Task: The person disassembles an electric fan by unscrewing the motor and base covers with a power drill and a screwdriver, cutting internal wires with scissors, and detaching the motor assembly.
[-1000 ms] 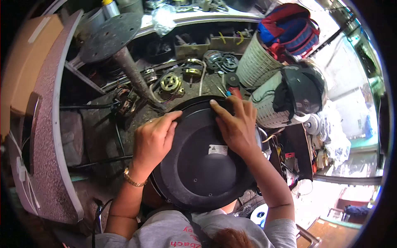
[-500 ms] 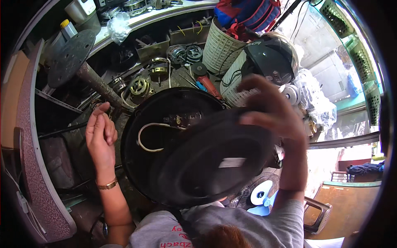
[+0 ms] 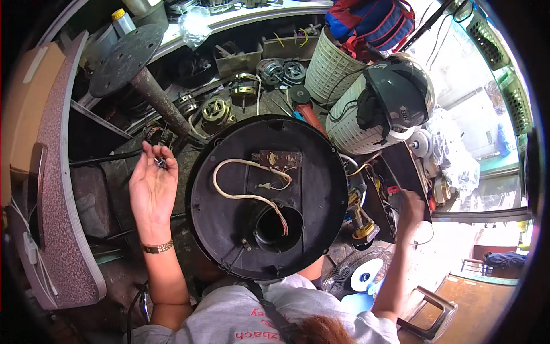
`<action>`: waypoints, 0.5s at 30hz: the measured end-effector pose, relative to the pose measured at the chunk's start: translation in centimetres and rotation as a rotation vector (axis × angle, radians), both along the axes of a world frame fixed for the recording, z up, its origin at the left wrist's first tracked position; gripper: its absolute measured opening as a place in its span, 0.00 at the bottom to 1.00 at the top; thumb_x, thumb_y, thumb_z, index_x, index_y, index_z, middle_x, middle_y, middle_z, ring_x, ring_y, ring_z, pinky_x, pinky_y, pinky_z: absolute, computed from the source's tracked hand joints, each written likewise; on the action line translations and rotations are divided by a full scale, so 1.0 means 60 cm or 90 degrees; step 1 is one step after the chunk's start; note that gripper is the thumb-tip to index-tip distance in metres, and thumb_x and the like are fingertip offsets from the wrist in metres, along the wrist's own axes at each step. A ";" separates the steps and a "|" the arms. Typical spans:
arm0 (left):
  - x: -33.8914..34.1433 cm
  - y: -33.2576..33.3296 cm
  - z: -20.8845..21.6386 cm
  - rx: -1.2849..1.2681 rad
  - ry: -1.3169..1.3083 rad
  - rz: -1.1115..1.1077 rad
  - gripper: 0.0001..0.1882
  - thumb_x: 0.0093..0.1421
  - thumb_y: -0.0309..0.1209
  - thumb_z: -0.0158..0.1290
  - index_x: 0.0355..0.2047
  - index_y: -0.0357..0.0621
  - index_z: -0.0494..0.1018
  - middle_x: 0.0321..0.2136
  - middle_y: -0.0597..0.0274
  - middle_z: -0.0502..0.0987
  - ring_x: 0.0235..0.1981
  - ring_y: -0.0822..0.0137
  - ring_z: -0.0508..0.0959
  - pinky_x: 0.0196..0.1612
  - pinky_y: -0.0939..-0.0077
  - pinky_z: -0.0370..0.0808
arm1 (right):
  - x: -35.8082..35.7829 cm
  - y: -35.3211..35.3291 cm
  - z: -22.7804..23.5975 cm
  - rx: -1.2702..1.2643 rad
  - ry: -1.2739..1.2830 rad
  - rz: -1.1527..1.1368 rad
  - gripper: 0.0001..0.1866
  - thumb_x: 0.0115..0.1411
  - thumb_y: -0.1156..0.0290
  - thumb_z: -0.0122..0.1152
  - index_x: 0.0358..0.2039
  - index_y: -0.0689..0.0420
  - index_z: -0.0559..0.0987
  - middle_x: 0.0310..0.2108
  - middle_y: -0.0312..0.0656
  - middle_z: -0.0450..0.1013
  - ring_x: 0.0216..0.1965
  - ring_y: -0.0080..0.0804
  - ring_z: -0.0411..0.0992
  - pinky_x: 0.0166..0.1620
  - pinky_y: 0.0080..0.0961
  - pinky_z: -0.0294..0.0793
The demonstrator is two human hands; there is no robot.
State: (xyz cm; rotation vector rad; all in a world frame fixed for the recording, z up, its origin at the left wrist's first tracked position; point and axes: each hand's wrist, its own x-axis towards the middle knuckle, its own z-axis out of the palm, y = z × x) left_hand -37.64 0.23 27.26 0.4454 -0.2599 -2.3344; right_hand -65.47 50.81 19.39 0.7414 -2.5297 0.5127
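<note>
Left hand (image 3: 153, 192), just left of the black round base (image 3: 229, 223), grip curled palm-up on small metal pieces (image 3: 161, 163); loose hold, so a tilt could spill them. Base lies open side up, neither hand touching it; a bump could tip it. Within base, white cable (image 3: 240, 196) loops loose, thin wires dipping into round opening (image 3: 266, 241); a snag could strain them. Right of base: power drill (image 3: 362, 223), then right hand (image 3: 411, 209) over dark box (image 3: 413, 172), blurred, can't tell its grip; careless reach could knock drill.
</note>
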 end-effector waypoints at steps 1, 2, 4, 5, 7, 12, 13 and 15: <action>-0.001 -0.002 -0.005 -0.014 0.017 -0.028 0.11 0.67 0.29 0.42 0.47 0.42 0.69 0.37 0.58 0.72 0.43 0.62 0.72 0.45 0.69 0.71 | 0.007 -0.007 -0.056 0.131 0.081 -0.060 0.16 0.54 0.77 0.53 0.42 0.52 0.80 0.40 0.36 0.75 0.35 0.36 0.72 0.40 0.30 0.70; 0.002 -0.002 -0.003 -0.031 0.033 -0.049 0.10 0.67 0.29 0.43 0.46 0.42 0.69 0.37 0.58 0.72 0.44 0.62 0.73 0.45 0.69 0.72 | 0.003 -0.012 -0.105 0.159 0.065 -0.076 0.18 0.53 0.77 0.52 0.44 0.50 0.79 0.43 0.34 0.75 0.37 0.35 0.71 0.41 0.30 0.69; 0.003 -0.002 -0.008 -0.017 0.021 -0.043 0.11 0.67 0.29 0.43 0.46 0.41 0.69 0.38 0.58 0.73 0.45 0.61 0.73 0.46 0.68 0.72 | -0.001 -0.008 -0.193 0.204 0.021 -0.133 0.21 0.54 0.76 0.51 0.48 0.46 0.78 0.48 0.30 0.74 0.40 0.33 0.70 0.44 0.33 0.67; 0.006 -0.004 -0.013 -0.002 0.007 -0.039 0.11 0.67 0.29 0.43 0.46 0.41 0.70 0.39 0.57 0.73 0.46 0.60 0.73 0.48 0.68 0.73 | -0.003 -0.004 -0.222 0.218 -0.010 -0.168 0.22 0.54 0.77 0.50 0.49 0.45 0.78 0.50 0.28 0.73 0.42 0.33 0.69 0.46 0.35 0.65; 0.018 -0.018 -0.032 -0.009 0.019 -0.030 0.11 0.67 0.29 0.42 0.47 0.40 0.70 0.40 0.56 0.74 0.48 0.60 0.73 0.50 0.67 0.73 | -0.016 -0.015 -0.236 0.289 -0.106 -0.176 0.27 0.54 0.76 0.52 0.56 0.44 0.72 0.55 0.29 0.69 0.48 0.34 0.68 0.48 0.40 0.64; 0.012 -0.108 -0.162 0.143 -0.066 0.078 0.10 0.67 0.28 0.41 0.41 0.37 0.71 0.36 0.53 0.73 0.43 0.57 0.73 0.50 0.63 0.73 | -0.039 -0.037 -0.212 0.303 -0.361 -0.204 0.39 0.49 0.74 0.60 0.63 0.43 0.62 0.65 0.47 0.54 0.62 0.49 0.57 0.60 0.48 0.57; 0.008 -0.128 -0.206 0.254 -0.108 0.123 0.10 0.66 0.26 0.40 0.39 0.37 0.72 0.35 0.52 0.73 0.41 0.56 0.73 0.50 0.62 0.74 | -0.039 -0.042 -0.210 0.204 -0.377 -0.180 0.39 0.48 0.74 0.62 0.62 0.43 0.63 0.64 0.52 0.53 0.62 0.53 0.56 0.62 0.48 0.56; -0.007 -0.141 -0.290 0.260 -0.120 0.089 0.09 0.63 0.24 0.40 0.33 0.36 0.72 0.32 0.51 0.73 0.39 0.55 0.73 0.49 0.60 0.74 | -0.029 -0.047 -0.202 0.068 -0.273 -0.057 0.35 0.47 0.73 0.64 0.58 0.54 0.66 0.62 0.59 0.55 0.62 0.58 0.55 0.62 0.44 0.55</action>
